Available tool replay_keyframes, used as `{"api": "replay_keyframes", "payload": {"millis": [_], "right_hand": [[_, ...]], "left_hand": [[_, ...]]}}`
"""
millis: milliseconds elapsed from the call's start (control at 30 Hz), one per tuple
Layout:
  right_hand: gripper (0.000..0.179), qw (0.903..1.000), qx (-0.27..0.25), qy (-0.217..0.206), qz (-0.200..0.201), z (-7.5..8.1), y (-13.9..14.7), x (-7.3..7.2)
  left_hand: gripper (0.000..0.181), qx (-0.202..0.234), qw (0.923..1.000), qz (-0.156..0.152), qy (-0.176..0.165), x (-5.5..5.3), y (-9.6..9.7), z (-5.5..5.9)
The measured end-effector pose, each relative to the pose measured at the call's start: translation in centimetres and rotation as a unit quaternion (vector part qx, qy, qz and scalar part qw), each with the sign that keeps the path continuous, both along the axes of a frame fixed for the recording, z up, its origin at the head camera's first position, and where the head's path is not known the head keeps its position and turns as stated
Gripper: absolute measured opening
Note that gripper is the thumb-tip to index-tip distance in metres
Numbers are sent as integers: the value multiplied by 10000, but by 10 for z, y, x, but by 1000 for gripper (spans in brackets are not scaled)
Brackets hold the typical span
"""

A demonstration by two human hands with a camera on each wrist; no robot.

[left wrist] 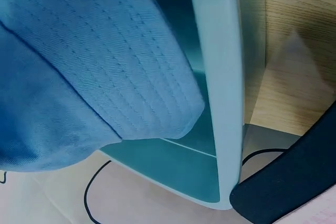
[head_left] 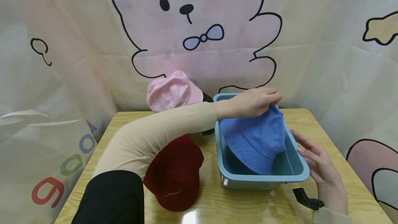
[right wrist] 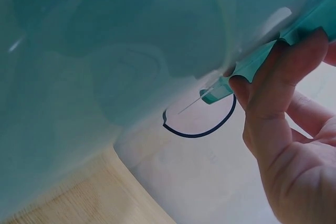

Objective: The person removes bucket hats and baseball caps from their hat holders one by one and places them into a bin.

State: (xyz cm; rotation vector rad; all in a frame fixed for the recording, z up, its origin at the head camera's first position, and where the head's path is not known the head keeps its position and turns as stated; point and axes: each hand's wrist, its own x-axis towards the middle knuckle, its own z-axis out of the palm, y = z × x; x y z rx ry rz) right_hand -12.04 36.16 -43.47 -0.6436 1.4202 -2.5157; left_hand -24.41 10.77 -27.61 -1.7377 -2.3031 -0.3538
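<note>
A blue bucket hat [head_left: 258, 137] is held over the light-blue plastic bin [head_left: 264, 178], its brim hanging inside the walls. My left hand [head_left: 256, 101] reaches across from the left and pinches the hat's crown from above. Seen from the left wrist, the hat's stitched brim [left wrist: 121, 61] fills much of the view beside the bin rim [left wrist: 220, 77], and the hand itself is out of frame. On the bin's right side, my right hand [head_left: 320, 165] grips the rim. From the right wrist, the bent fingers [right wrist: 273, 93] lie under the rim's edge.
A dark red cap [head_left: 178, 175] lies on the wooden table [head_left: 236, 205] below the left forearm. Behind that forearm is a pink cap [head_left: 174, 92], with a mostly hidden black item [head_left: 207, 98] beside it. A printed cloth [head_left: 311, 61] hangs behind the table.
</note>
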Motion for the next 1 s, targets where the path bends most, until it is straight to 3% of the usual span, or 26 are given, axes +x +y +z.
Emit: {"api": "replay_keyframes", "payload": {"millis": [233,433,700,1000], "right_hand": [[52,9980,401,-260,-419,3,-2,0],[52,9960,633,-274,-563,4,-3,0],[52,9965,577,-264,-549,6,-4,0],[54,9991,280,-115,-291,4,-2,3]], "left_hand": [[20,-388,9992,1,-100,0,-9,-6],[18,-966,9952,83,-120,4,-16,-12],[24,-1846,9827,127,-46,8,-23,-25],[25,-2402,9707,30,-7,8,-30,-41]]}}
